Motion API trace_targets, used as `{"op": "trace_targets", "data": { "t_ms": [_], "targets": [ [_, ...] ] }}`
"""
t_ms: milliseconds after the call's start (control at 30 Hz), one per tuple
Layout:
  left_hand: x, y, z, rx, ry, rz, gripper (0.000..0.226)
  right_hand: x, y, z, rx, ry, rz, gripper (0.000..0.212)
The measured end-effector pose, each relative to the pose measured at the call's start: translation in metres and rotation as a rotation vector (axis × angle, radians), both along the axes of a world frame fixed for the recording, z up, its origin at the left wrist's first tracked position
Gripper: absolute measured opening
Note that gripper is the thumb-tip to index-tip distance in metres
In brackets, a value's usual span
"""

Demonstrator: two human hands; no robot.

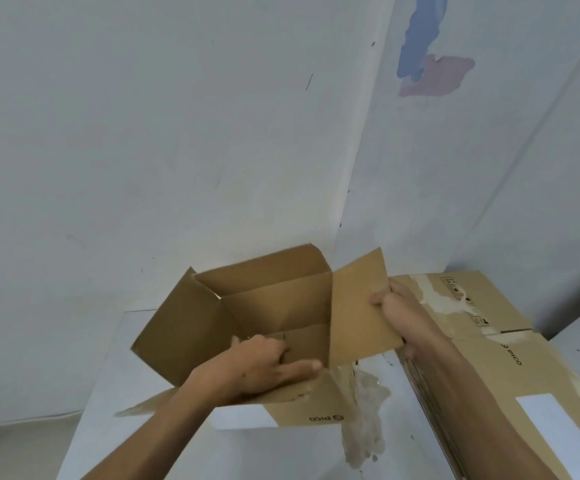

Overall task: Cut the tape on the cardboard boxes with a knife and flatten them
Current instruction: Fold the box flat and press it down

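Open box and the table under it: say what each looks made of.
Open box: brown cardboard, matte, with folded flaps and creases. Table: smooth white top, faintly glossy, perhaps laminate or painted board; the look leaves that open.

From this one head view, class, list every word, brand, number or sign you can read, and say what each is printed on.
"PICO", upside down beside a round logo, on the near flap of the open box.
"PICO", running sideways, on the flattened cardboard at right.
Small black handling symbols on that cardboard: too small to read.
White label there: no text visible.
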State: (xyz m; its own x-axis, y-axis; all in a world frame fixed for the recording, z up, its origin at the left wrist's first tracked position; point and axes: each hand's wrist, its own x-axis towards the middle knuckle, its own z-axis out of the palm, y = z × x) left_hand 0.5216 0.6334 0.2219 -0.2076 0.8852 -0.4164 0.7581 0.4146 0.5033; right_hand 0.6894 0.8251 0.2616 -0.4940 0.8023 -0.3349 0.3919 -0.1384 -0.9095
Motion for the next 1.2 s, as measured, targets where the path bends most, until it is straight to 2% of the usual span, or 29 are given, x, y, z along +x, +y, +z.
{"op": "trace_targets", "data": {
  "t_ms": [67, 133, 233, 300, 367, 400, 500, 567, 633, 733, 833, 900, 933, 1133, 1200],
  "targets": [
    [0.004, 0.006, 0.021, 0.115, -0.395, -0.013, 0.070, -0.020, -0.006, 0.013, -0.049, 0.095, -0.010, 0.023],
    [0.000, 0.011, 0.028, 0.200, -0.530, 0.028, 0.054, -0.040, -0.013, 0.025, -0.094, 0.155, -0.009, 0.024],
    [-0.016, 0.013, 0.021, 0.325, -0.466, 0.171, 0.059, -0.066, -0.027, 0.046, -0.166, 0.239, 0.079, 0.025],
    [-0.032, 0.007, 0.014, 0.422, -0.409, 0.291, 0.035, -0.078, -0.035, 0.055, -0.248, 0.345, 0.176, 0.025],
    [-0.044, -0.003, 0.006, 0.485, -0.511, 0.426, 0.015, -0.082, -0.036, 0.050, -0.259, 0.380, 0.227, 0.027],
    [-0.047, -0.008, 0.005, 0.508, -0.591, 0.493, 0.015, -0.083, -0.033, 0.043, -0.150, 0.307, 0.240, 0.027],
    [-0.053, -0.022, -0.005, 0.543, -0.697, 0.698, 0.012, -0.072, -0.023, 0.009, 0.377, -0.138, 0.327, 0.024],
    [-0.058, -0.028, -0.014, 0.553, -0.742, 0.804, 0.009, -0.065, -0.018, -0.016, 0.522, -0.290, 0.408, 0.020],
    [-0.064, -0.032, -0.021, 0.545, -0.758, 0.888, 0.011, -0.061, -0.017, -0.035, 0.544, -0.363, 0.434, 0.021],
    [-0.071, -0.028, -0.026, 0.533, -0.747, 0.940, 0.024, -0.056, -0.018, -0.045, 0.464, -0.482, 0.491, 0.030],
    [-0.074, -0.020, -0.027, 0.548, -0.711, 0.953, 0.026, -0.049, -0.024, -0.042, 0.048, -0.532, 0.604, 0.051],
    [-0.076, -0.020, -0.029, 0.562, -0.689, 0.961, 0.029, -0.047, -0.027, -0.045, -0.214, -0.481, 0.644, 0.060],
    [-0.078, -0.020, -0.028, 0.568, -0.679, 0.963, 0.030, -0.047, -0.027, -0.051, -0.282, -0.441, 0.638, 0.064],
    [-0.078, -0.024, -0.025, 0.563, -0.679, 0.951, 0.013, -0.042, -0.026, -0.087, -0.307, -0.224, 0.580, 0.084],
    [-0.077, -0.024, -0.024, 0.564, -0.659, 0.940, 0.011, -0.041, -0.030, -0.098, -0.331, -0.144, 0.502, 0.090]
  ]
}}
